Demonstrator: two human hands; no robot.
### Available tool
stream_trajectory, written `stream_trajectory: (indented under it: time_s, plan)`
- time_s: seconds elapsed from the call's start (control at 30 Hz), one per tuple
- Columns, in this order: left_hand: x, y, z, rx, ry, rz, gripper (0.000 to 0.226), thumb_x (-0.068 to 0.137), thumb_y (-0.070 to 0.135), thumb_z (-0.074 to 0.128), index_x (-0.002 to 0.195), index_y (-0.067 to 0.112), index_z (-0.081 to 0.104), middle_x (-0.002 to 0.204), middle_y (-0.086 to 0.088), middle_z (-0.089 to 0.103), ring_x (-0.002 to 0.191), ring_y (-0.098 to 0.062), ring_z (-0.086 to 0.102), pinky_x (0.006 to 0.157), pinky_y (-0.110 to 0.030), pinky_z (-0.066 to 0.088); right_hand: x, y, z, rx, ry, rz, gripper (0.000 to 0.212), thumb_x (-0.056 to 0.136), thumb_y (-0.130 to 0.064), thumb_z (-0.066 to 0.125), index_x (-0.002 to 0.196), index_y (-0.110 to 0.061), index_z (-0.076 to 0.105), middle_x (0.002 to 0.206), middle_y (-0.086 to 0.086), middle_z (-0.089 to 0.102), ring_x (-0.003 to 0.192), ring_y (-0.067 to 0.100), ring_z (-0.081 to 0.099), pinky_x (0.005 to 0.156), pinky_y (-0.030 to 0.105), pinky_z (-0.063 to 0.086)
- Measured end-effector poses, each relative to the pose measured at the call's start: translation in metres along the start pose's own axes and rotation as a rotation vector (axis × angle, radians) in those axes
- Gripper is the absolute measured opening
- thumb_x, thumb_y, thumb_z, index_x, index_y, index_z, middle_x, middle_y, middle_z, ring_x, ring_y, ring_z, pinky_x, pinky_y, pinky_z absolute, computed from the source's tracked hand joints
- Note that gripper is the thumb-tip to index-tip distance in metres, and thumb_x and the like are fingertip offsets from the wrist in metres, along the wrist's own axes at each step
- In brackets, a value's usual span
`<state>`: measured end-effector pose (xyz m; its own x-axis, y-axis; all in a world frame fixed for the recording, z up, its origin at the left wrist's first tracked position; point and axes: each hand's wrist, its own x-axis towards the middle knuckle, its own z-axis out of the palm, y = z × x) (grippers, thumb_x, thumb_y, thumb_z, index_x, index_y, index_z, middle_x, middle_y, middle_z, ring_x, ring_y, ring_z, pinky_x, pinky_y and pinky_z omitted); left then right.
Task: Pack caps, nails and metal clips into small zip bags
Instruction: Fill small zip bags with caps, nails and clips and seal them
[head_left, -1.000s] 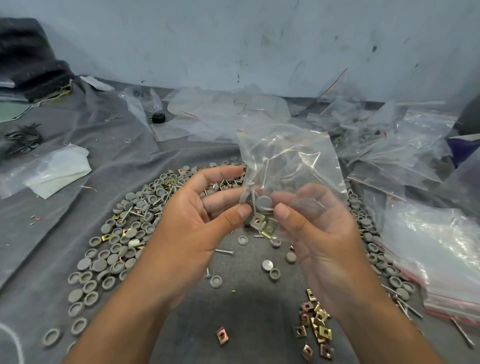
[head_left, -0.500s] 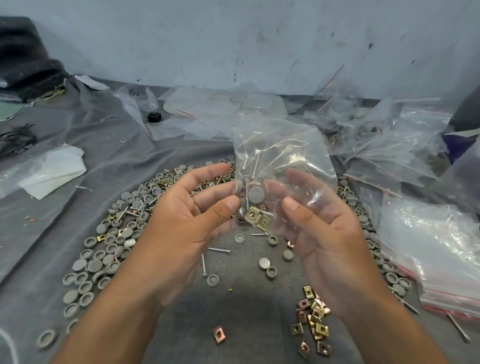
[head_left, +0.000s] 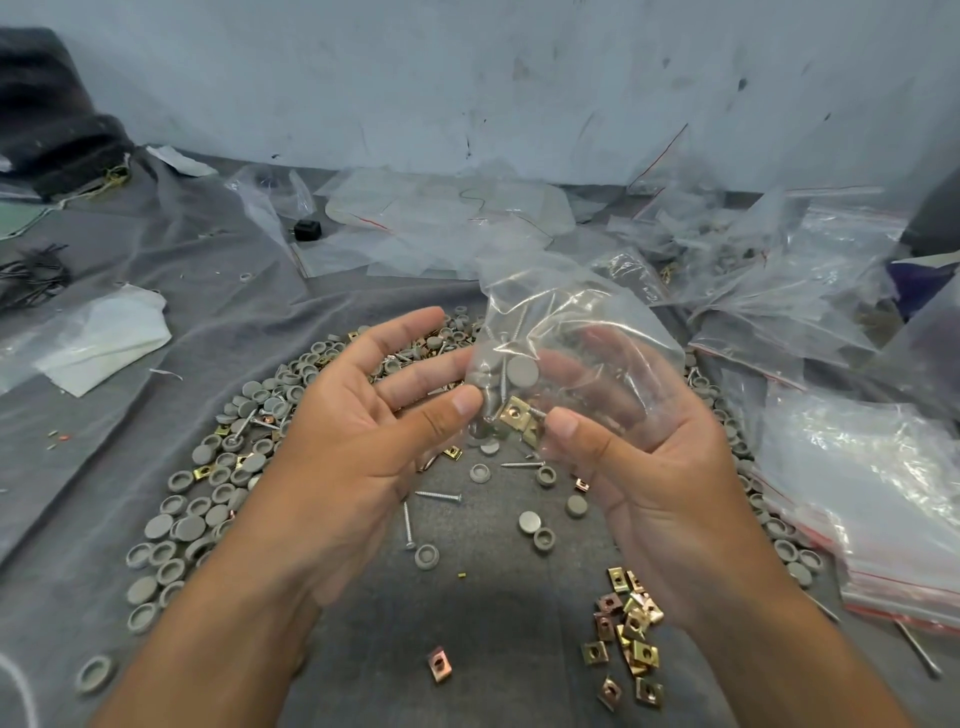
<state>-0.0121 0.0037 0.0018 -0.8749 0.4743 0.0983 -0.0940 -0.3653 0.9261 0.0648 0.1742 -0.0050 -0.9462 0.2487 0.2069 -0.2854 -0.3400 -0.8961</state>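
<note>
A small clear zip bag (head_left: 561, 322) is held upright between both hands above the grey cloth. Inside it I see grey caps, nails and a brass metal clip near its bottom. My left hand (head_left: 358, 431) pinches the bag's lower left corner with thumb and fingers. My right hand (head_left: 644, 467) cups the bag from behind, thumb pressing its lower right corner. Loose grey caps (head_left: 208, 499) lie in an arc on the cloth. Brass metal clips (head_left: 628, 639) form a small heap at lower right. A few loose nails (head_left: 439, 496) lie under the bag.
Filled zip bags with red strips (head_left: 883, 499) are stacked at the right. Empty clear bags (head_left: 447, 223) are spread near the wall. A white folded sheet (head_left: 104, 338) lies at the left, a dark bundle (head_left: 47, 119) at far left, and a small black cap (head_left: 307, 228) sits behind.
Both hands have spread slightly apart and shifted their grip on the bag's bottom corners; the bag has tilted and its contents have settled lower.
</note>
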Motion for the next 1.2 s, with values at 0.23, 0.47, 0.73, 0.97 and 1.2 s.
stream_trajectory:
  time_s: [0.23,0.47,0.73,0.97,1.2]
  plan:
    - [-0.0006,0.0011,-0.0001,-0.011,-0.010,-0.009,0.075,0.063,0.016,0.080,0.133,0.019,0.052,0.116,-0.009,0.074,0.102,-0.019,0.073,0.074,-0.022,0.057,0.0000,0.0010,0.0026,-0.006,0.090,-0.038,0.059,0.074,-0.006,0.079,0.129,-0.014,0.060,0.118,0.013,0.074,0.112,0.027,0.071,0.081,0.025,0.058]
    - [-0.0008,0.0009,-0.0003,-0.007,-0.015,-0.010,0.074,0.064,0.014,0.079,0.134,0.018,0.052,0.116,-0.009,0.074,0.103,-0.019,0.073,0.076,-0.022,0.057,-0.0003,0.0006,0.0032,0.000,0.089,-0.035,0.053,0.073,-0.011,0.077,0.123,-0.019,0.064,0.111,0.009,0.077,0.107,0.021,0.073,0.078,0.022,0.057]
    - [-0.0021,0.0009,-0.0030,-0.036,-0.069,-0.023,0.069,0.073,0.002,0.071,0.137,0.015,0.050,0.119,-0.011,0.073,0.105,-0.021,0.072,0.081,-0.023,0.057,-0.0011,0.0031,0.0009,-0.056,0.063,-0.066,0.047,0.076,-0.016,0.079,0.120,-0.028,0.068,0.116,0.009,0.075,0.108,0.023,0.072,0.074,0.024,0.057]
    - [-0.0021,0.0013,-0.0001,-0.045,-0.071,-0.026,0.069,0.074,0.016,0.075,0.137,0.014,0.049,0.121,-0.013,0.071,0.113,-0.026,0.069,0.087,-0.029,0.057,-0.0050,0.0024,0.0048,-0.097,0.020,-0.089,0.048,0.080,0.002,0.071,0.124,-0.014,0.060,0.113,0.003,0.076,0.108,0.018,0.073,0.076,0.020,0.057]
    - [-0.0031,0.0033,0.0046,0.030,0.028,0.030,0.065,0.069,0.024,0.080,0.129,0.015,0.055,0.109,-0.010,0.076,0.093,-0.016,0.075,0.068,-0.016,0.054,-0.0071,0.0056,0.0064,-0.148,-0.018,-0.076,0.049,0.084,0.014,0.066,0.127,-0.008,0.057,0.113,0.004,0.076,0.109,0.016,0.072,0.084,0.019,0.056]
